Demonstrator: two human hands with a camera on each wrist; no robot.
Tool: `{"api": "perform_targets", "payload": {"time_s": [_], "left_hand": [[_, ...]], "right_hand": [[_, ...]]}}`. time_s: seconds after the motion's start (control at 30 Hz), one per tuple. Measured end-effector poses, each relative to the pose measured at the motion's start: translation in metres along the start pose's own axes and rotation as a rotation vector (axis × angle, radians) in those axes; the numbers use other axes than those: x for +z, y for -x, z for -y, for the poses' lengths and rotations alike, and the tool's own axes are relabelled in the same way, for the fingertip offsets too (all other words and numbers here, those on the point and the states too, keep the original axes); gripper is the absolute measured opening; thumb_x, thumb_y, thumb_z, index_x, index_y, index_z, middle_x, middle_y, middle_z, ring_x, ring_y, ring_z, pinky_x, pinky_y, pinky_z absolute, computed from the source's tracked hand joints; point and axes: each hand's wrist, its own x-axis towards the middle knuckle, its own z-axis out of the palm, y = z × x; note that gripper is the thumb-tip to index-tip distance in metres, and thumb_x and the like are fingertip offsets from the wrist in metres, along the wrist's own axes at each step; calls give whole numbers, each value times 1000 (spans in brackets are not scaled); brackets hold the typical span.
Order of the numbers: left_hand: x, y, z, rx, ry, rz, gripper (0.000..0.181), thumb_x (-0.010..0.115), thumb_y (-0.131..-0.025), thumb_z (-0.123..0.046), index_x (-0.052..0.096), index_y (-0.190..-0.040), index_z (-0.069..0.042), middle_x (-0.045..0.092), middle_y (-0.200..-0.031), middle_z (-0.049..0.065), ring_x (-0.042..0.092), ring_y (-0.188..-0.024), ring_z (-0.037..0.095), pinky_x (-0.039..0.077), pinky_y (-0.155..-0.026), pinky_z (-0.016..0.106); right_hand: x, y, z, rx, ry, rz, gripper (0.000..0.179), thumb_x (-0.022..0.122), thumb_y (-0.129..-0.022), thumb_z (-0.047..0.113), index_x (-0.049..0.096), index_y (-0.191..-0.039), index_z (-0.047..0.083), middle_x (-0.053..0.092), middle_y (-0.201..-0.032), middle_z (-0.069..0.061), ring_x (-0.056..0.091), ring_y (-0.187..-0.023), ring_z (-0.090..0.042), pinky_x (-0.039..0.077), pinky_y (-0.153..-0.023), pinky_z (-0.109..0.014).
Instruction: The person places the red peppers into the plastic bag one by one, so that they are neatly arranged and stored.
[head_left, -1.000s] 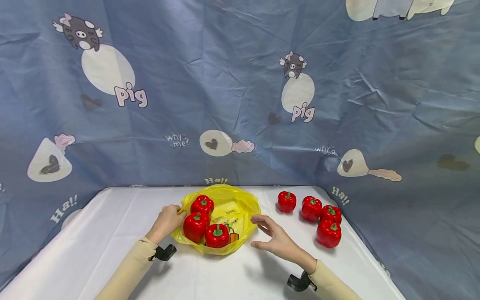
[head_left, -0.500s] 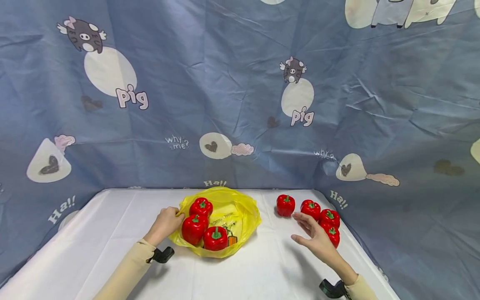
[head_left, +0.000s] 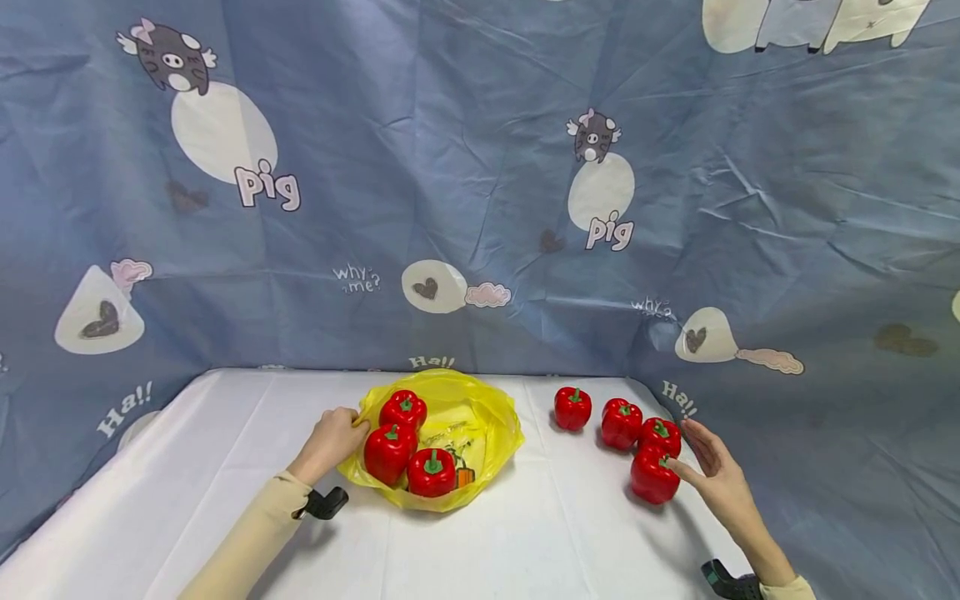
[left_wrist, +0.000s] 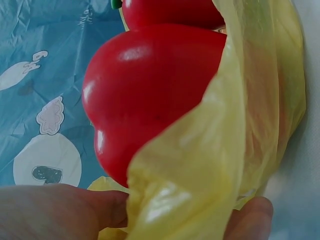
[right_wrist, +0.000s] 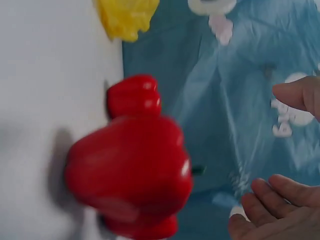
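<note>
My left hand (head_left: 332, 442) pinches the left rim of a yellow plastic bag (head_left: 495, 417) that lies mouth-up. In the left wrist view, thumb and fingers grip the bag's edge (left_wrist: 200, 165) beside a large red bell pepper (left_wrist: 150, 90). Three red bell peppers (head_left: 390, 454) sit inside the bag, toward its left. On the right, my right hand (head_left: 723, 483) hovers with fingers spread by the nearest loose bell pepper (head_left: 654, 477). The right wrist view shows a gap between these fingers and that pepper (right_wrist: 130, 165).
Further loose bell peppers stand behind it: one close by (head_left: 661, 437), another to its left (head_left: 621, 423), and one nearer the bag (head_left: 572, 408). A white cloth (head_left: 525, 533) covers the table. A blue printed curtain (head_left: 480, 183) hangs behind and at the sides.
My right hand has moved away from the bag, rightward over the table, to the nearest loose pepper. The left hand keeps its hold on the bag's rim.
</note>
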Motion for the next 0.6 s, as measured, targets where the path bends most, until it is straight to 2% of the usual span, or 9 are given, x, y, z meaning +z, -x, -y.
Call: {"api": "perform_targets", "payload": {"time_s": [0.03,0.1,0.2,0.27,0.33,0.43,0.5,0.53,0.6], "left_hand": [[0,0,0,1,-5,-1,31,56,-89,-12,46,-59,-8,36,-54,-2,37,-48,12,30,-46,24],[-1,0,0,0,-9,2,30,56,-89,-12,48,-60,-8,36,-54,-1,38,-48,12,31,-46,24],[-1,1,0,-9,-9,8,29,56,-89,-12,49,-61,-7,37,-55,-1,38,-49,12,31,-46,25],[-2,0,0,-11,-4,11,30,56,-89,-12,49,-61,-7,36,-55,-1,38,-48,12,31,-46,25],[-2,1,0,-13,0,12,31,56,-89,-13,47,-60,-8,36,-54,-1,37,-47,11,31,-46,24],[-3,1,0,-13,2,13,32,55,-90,-13,45,-59,-9,35,-53,-1,37,-46,11,31,-45,24],[-3,1,-1,-17,2,14,32,55,-90,-13,45,-59,-9,35,-53,-1,37,-46,11,31,-45,24],[-3,1,-1,-16,1,13,32,55,-90,-13,46,-59,-8,36,-53,-1,37,-46,11,31,-45,24],[-2,1,-1,-13,-2,15,31,55,-90,-13,47,-60,-8,37,-54,-1,38,-46,11,31,-45,24]], "right_hand": [[-3,0,-4,24,-5,5,80,69,-89,20,21,-151,6,29,-152,-22,26,-145,-14,25,-100,0],[-6,0,-14,58,2,8,81,68,-90,24,19,-152,7,27,-154,-20,25,-144,-7,25,-99,0],[-7,-1,-24,97,-17,28,82,68,-90,25,17,-152,6,24,-155,-21,22,-147,-15,26,-108,-9],[-6,-3,-34,88,-6,27,82,68,-90,28,19,-152,7,27,-154,-21,28,-142,-6,30,-106,-9],[-4,-4,-37,104,-18,40,83,69,-89,26,20,-151,5,28,-153,-23,31,-142,-16,33,-104,-10],[0,-4,-43,144,-6,58,84,70,-88,29,19,-151,5,28,-153,-22,35,-139,-19,37,-88,-2],[2,-4,-42,206,-17,88,86,70,-89,29,16,-152,3,25,-154,-21,30,-140,-37,39,-87,-5],[3,-4,-44,229,-14,101,88,69,-89,30,15,-152,3,24,-155,-21,28,-140,-41,41,-87,-8],[5,-5,-46,272,-3,120,89,69,-88,33,14,-152,4,22,-156,-19,28,-141,-40,43,-88,-14]]}}
